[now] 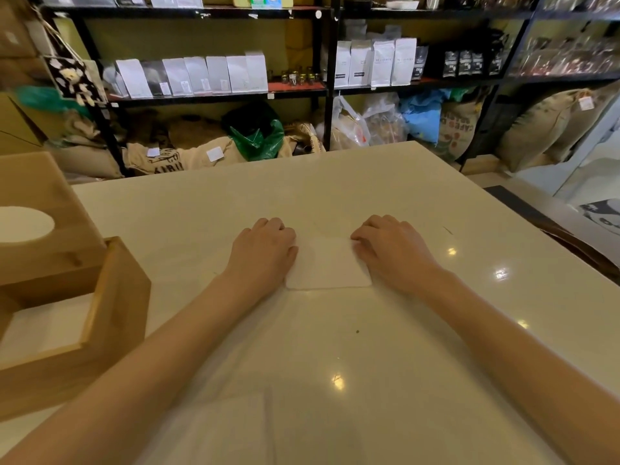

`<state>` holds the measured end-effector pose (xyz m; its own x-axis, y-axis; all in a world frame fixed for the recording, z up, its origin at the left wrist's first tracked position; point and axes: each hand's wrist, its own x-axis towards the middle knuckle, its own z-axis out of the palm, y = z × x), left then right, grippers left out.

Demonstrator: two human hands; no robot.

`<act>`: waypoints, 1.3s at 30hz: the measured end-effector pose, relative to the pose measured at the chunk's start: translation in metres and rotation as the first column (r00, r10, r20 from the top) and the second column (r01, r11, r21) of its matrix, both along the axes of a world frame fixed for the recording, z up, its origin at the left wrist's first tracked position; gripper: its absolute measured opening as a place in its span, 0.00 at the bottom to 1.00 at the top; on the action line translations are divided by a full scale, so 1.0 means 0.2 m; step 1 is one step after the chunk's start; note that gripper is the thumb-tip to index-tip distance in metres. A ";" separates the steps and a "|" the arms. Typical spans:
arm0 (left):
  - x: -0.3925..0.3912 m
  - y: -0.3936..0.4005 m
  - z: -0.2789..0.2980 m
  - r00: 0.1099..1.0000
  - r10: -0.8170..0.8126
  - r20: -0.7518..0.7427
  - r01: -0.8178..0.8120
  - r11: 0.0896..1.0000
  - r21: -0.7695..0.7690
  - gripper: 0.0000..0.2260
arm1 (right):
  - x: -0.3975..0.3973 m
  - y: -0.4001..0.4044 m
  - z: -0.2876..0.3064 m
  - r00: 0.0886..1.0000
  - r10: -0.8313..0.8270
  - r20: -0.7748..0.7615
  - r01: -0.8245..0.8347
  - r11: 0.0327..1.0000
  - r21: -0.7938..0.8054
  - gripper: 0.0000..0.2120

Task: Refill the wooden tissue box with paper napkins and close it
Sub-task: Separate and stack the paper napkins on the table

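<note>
Napkin stack (327,263), white, flat on table (369,364); left hand (265,250) and right hand (391,248) grip its ends, fingers curled. Risk: loose sheets may fan apart when lifted toward open wooden tissue box (110,317).

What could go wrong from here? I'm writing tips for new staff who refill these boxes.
The napkin stack is held only at its side edges by the left hand and right hand, so the middle might sag or sheets might slip. The open wooden box sits well to the left, so the carry could fan them.
</note>
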<state>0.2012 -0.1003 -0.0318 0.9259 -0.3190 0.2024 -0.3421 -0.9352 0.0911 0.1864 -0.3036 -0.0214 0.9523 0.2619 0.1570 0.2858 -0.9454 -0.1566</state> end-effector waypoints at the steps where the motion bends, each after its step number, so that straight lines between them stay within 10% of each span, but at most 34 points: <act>1: 0.00 0.00 0.00 1.000 0.002 -0.021 -0.002 0.999 -0.035 0.13 | 0.00 0.00 0.00 1.000 -0.003 -0.011 0.003 1.000 0.021 0.13; 9: -0.02 0.00 0.06 0.977 0.016 -0.215 -0.099 0.919 -0.382 0.07 | 0.01 0.03 0.04 0.978 -0.069 -0.197 0.142 0.913 0.383 0.03; 21: -0.16 0.11 0.13 0.961 -0.020 -0.274 -0.089 0.920 -0.382 0.09 | -0.14 0.15 0.17 0.960 0.026 -0.279 0.169 0.742 0.648 0.09; 39: -0.89 0.53 0.38 0.921 -0.163 -0.355 -0.250 0.451 -0.857 0.05 | -0.69 0.41 0.30 0.893 0.304 -0.332 0.201 0.391 0.898 0.05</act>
